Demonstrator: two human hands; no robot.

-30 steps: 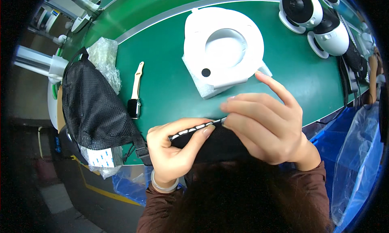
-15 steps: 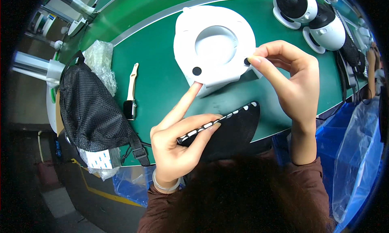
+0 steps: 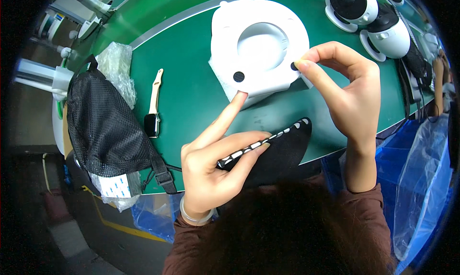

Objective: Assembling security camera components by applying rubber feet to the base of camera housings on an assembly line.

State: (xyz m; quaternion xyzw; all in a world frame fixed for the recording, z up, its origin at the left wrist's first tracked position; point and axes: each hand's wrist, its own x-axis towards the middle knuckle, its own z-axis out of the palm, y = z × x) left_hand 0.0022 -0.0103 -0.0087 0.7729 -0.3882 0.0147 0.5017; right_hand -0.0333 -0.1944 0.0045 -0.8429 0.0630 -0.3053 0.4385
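A white rounded plastic housing [image 3: 225,40] with a wide circular recess lies on the green table in front of me. One round black ribbed pad [image 3: 238,77] sits on its near left corner. At its near right edge, my right hand [image 3: 352,88] pinches a second small black round pad [image 3: 294,66] between thumb and index finger, against the housing. My left hand [image 3: 211,167] grips a black sheet [image 3: 282,155] with white oval spots along its upper edge, between thumb and curled fingers. Its outstretched index fingertip touches the housing's near edge.
Left on the table [image 3: 187,93] lie a watch [image 3: 152,124] with a pale strap, a black mesh bag [image 3: 108,126] and clear bubble wrap [image 3: 116,69]. White-and-black camera-like devices [image 3: 389,38] stand far right. Blue plastic-lined bins [image 3: 397,160] flank the table's near right side.
The housing and both hands sit slightly farther right in the picture, the housing also higher. The right hand's pinch on the pad and the left hand's hold on the sheet are unchanged.
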